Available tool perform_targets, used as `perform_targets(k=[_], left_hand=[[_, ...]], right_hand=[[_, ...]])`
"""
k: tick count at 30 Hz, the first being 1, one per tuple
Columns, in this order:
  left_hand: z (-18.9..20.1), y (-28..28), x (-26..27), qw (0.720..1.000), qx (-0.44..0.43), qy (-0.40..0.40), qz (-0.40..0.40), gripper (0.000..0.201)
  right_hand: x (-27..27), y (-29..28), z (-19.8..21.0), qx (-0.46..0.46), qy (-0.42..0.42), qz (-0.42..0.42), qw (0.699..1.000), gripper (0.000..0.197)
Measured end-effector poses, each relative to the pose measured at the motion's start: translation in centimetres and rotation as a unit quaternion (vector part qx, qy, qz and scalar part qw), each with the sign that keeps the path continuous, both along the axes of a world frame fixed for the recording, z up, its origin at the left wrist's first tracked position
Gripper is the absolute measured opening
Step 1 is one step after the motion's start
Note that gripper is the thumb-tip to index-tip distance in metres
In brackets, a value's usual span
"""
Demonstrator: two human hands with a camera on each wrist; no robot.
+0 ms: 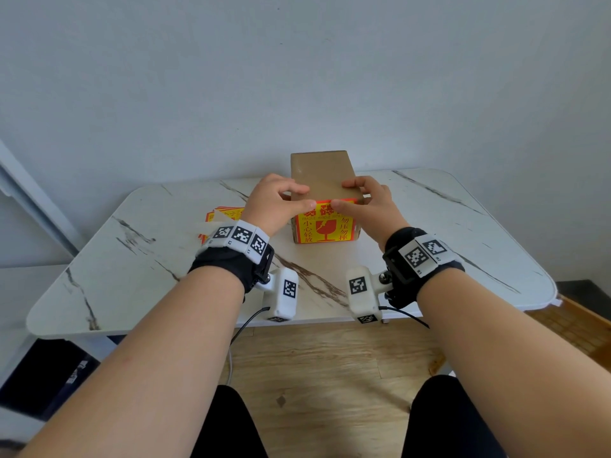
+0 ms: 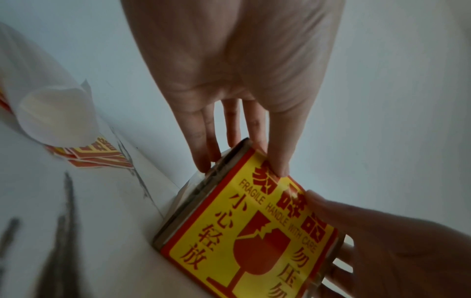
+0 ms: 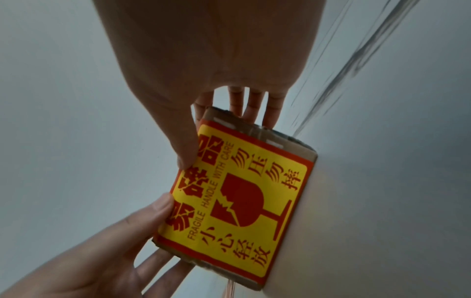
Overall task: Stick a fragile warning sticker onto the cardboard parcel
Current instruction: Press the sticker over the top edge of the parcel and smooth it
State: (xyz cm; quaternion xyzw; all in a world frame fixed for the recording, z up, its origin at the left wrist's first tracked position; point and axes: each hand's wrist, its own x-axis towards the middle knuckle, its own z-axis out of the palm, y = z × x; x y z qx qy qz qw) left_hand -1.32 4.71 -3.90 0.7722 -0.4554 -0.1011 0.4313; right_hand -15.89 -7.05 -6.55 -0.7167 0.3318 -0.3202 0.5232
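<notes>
While my left hand [image 1: 274, 201] and right hand [image 1: 370, 201] clasp the parcel [image 1: 322, 175], both thumbs press the sticker [image 1: 325, 226] flat, steadying it.

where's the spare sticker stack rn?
In the head view the spare sticker stack lies on the marble table, left of the cardboard parcel and partly hidden behind the left hand.

Head view high, looking down; both wrist views close, sharing sticker [image 2: 244, 238] face.
</notes>
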Motion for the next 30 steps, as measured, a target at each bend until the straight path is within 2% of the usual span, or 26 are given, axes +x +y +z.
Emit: perform_targets(k=[4,9,12,14,15,17,20,22,26,30], left_hand=[[-0.4,-0.5,-0.4,1.000,-0.012,-0.018,0.021,0.034],[-0.7,-0.3,-0.2,1.000,-0.002,-0.019,0.004,0.038],[-0.7,0.3,-0.4,1.000,0.013,0.001,-0.006,0.064],[-0.7,0.6,-0.6,0.998,0.038,0.041,0.015,0.090],[-0.9,0.7,-0.6,0.996,0.063,0.056,0.030,0.095],[-1.6,0.8,-0.5,0.990,0.124,0.050,0.031,0.086],[-2.0,0.8,-0.4,0.989,0.144,0.021,0.019,0.055],[-1.2,0.7,-0.4,0.992,0.113,0.043,0.023,0.051],[0.9,0.1,-0.3,0.994,0.039,0.099,0.037,0.057],[2.5,-0.6,-0.3,0.989,-0.040,0.130,0.062,0.041]], right_hand=[[-0.2,0.1,-0.1,0.011,-0.021,0.003,1.000,0.033],[-0.2,0.2,-0.3,-0.018,-0.013,-0.003,1.000,0.032],[-0.5,0.1,-0.2,-0.015,-0.012,0.002,1.000,0.039],[-0.7,0.2,-0.3,-0.009,-0.001,0.003,1.000,0.059],[-0.9,0.3,-0.4,0.002,0.008,0.003,1.000,0.072],[-1.2,0.4,-0.6,0.018,0.035,-0.006,0.999,0.090],[-1.4,0.5,-0.7,0.010,0.084,-0.024,0.996,0.087],[-1.4,0.4,-0.2,0.001,0.071,-0.035,0.997,0.082],[-1.2,0.1,2.0,-0.013,0.033,-0.068,0.997,0.078],[-1.0,-0.4,4.0,-0.031,0.005,-0.076,0.997,0.063]])
